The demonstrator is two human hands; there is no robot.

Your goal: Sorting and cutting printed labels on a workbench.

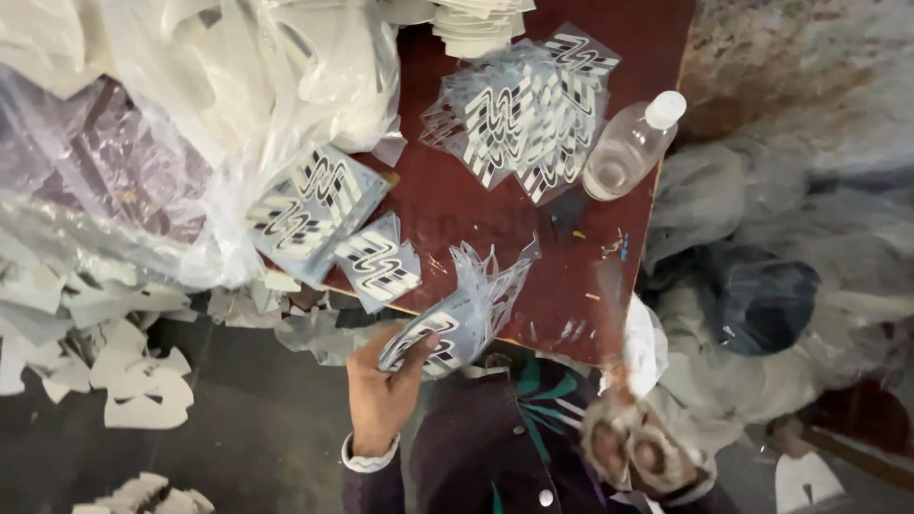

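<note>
My left hand (381,390) grips a bundle of clear plastic sleeves with black-and-white wavy patterned pieces (455,319) at the near edge of the dark red table (457,205). My right hand (636,447) is blurred below the table's near right corner, fingers curled; it seems to pinch a thin clear sleeve (609,314) that rises from it, though blur hides the grip. A fanned heap of the same patterned sleeves (519,114) lies at the table's far middle. Two more small stacks (319,205) (381,265) rest near the left edge.
A clear plastic bottle with a white cap (630,148) lies at the table's right edge. Big clear bags of white cut pieces (190,105) cover the left. White cut-outs (143,390) litter the dark floor. Crumpled plastic and cloth (762,286) lie to the right.
</note>
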